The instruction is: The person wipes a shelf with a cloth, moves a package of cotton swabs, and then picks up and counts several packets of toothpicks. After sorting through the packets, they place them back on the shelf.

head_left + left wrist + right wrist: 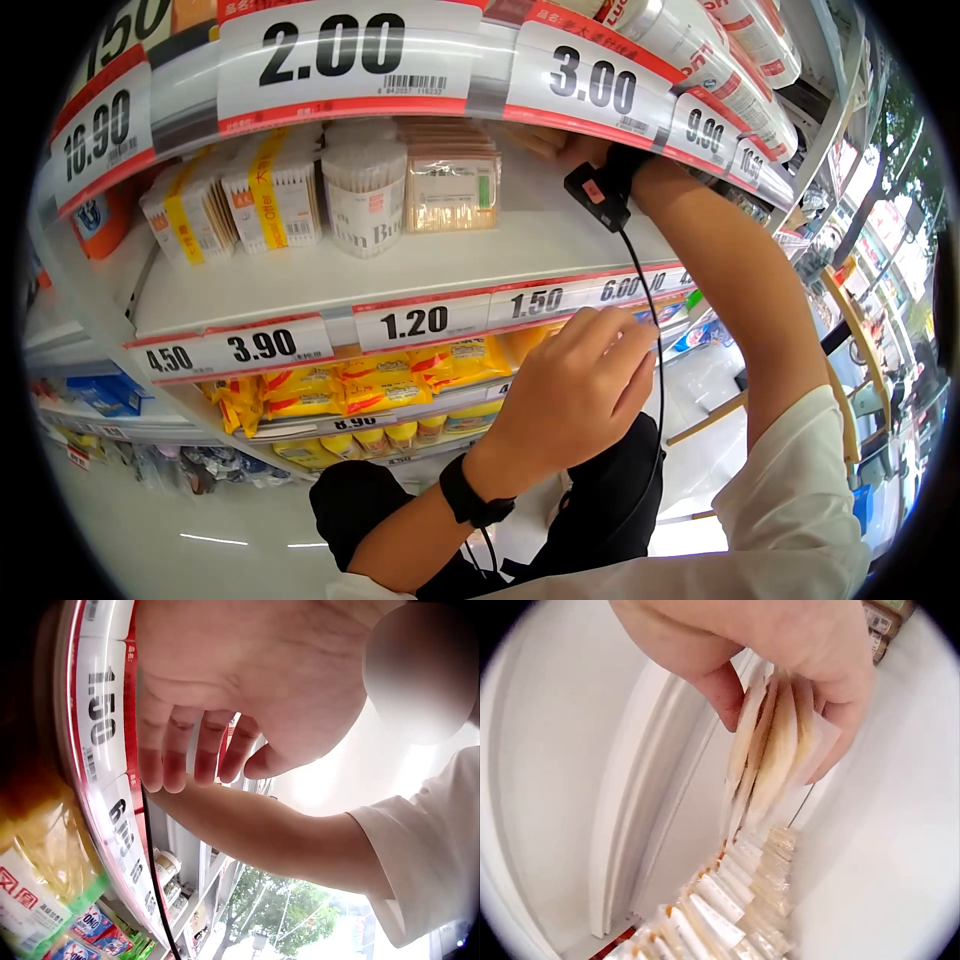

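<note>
My right hand (802, 645) grips several thin clear packets (772, 750) with pale contents between thumb and fingers. It reaches onto a white shelf; in the head view the upper price strip hides much of this hand (585, 152). Beneath the held packets in the right wrist view runs a row of similar flat packets (712, 900). My left hand (575, 395) hangs in front of the lower price strip (415, 320), holding nothing. Its fingers (174, 750) are loosely bent in the left wrist view.
Boxed cotton swabs (270, 190), a round tub of swabs (365, 190) and packs of pale sticks (452, 190) stand on the shelf's left side. Yellow packets (380, 385) lie one level below. The upper price strip (590, 80) overhangs the shelf. A black cable (652, 300) hangs from the right wrist.
</note>
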Tool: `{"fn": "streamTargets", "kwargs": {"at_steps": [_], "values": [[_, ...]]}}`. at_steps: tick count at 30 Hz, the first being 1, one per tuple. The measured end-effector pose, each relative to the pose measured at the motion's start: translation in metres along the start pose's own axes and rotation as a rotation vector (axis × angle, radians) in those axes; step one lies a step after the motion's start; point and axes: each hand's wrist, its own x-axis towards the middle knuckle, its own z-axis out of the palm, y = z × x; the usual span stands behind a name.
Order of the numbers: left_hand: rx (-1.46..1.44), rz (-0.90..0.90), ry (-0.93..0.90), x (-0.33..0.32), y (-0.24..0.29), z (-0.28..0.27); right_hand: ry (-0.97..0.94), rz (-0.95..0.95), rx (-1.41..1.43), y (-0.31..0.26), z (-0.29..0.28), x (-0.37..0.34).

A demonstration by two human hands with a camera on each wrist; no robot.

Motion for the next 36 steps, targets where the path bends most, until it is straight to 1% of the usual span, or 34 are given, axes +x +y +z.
{"fn": "streamTargets", "kwargs": {"at_steps": [4, 8, 14, 21, 25, 27, 36], "values": [[0.033, 0.037, 0.015, 0.003, -0.005, -0.014, 0.09, -0.073, -0.1, -0.01, -0.006, 0.016], [-0.015, 0.066, 0.084, 0.006, -0.006, -0.019, 0.138, -0.082, -0.176, -0.008, -0.01, 0.024], [-0.04, 0.092, 0.114, 0.008, -0.006, -0.015, 0.174, -0.066, -0.289, 0.005, -0.01, 0.032], [0.018, 0.093, 0.125, 0.01, -0.008, -0.013, 0.244, -0.068, -0.417, -0.034, -0.032, 0.03], [0.06, 0.1, 0.151, 0.011, -0.008, -0.015, 0.245, -0.062, -0.458, -0.038, -0.034, 0.033], [0.07, 0.081, 0.124, 0.011, -0.006, -0.017, 0.24, -0.057, -0.468, -0.035, -0.031, 0.034], [0.057, 0.101, 0.151, 0.01, -0.008, -0.015, 0.187, -0.057, -0.469, -0.028, -0.008, 0.034]]}}
